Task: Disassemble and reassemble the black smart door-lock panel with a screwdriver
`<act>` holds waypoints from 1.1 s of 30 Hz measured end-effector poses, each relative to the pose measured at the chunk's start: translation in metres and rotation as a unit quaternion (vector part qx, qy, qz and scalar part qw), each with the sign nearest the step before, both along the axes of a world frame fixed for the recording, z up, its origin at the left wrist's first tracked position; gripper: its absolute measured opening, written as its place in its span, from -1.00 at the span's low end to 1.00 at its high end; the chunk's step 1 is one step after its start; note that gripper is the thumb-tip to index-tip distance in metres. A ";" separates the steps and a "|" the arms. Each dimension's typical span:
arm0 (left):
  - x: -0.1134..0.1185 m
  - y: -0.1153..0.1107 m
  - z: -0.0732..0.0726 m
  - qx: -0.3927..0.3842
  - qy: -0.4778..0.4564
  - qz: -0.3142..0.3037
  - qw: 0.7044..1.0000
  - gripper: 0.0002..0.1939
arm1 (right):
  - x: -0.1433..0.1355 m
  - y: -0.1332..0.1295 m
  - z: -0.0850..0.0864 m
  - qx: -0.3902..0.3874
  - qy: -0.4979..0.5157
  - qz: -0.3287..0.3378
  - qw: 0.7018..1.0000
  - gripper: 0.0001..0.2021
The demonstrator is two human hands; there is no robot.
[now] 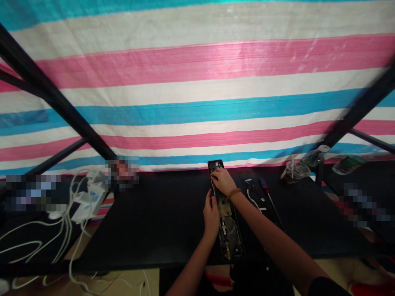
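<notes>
A long, narrow black electronics housing (236, 246) lies opened on the black table, its length running away from me. Inside it sit a tan circuit board (225, 210), thin wires and a brass-coloured part (228, 251). My left hand (211, 213) grips the housing's left edge near the middle, fingers bent against the side. Over the far part of the housing is my right hand (222, 181), wearing a beaded bracelet on the wrist. Its fingertips are pinched together at the left inner edge; what they hold is too small to make out.
Right of the housing lie a screwdriver (268, 192), a white cable (252, 199) and small dark parts. Farther right stand a plastic cup (294, 172) and a clear bottle (314, 156). White cables (66, 218) hang at the left. Striped sheeting (197, 90) closes off the back.
</notes>
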State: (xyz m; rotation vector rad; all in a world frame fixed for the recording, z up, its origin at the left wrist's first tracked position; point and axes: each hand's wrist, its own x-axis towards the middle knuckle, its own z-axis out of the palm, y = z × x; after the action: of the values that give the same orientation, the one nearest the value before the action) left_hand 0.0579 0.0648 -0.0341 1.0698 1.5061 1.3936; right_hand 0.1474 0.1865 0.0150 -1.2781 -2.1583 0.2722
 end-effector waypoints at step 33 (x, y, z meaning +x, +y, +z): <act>0.009 -0.030 -0.020 0.024 0.039 -0.011 0.999 -0.44 | -0.006 -0.004 0.012 0.000 -0.135 0.004 0.991 -0.84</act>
State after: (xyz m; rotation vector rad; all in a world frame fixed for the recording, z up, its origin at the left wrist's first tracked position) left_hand 0.0666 0.0351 -0.0546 1.1786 1.5182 1.3945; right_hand 0.1413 0.1823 0.0271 -1.3735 -2.3875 0.1077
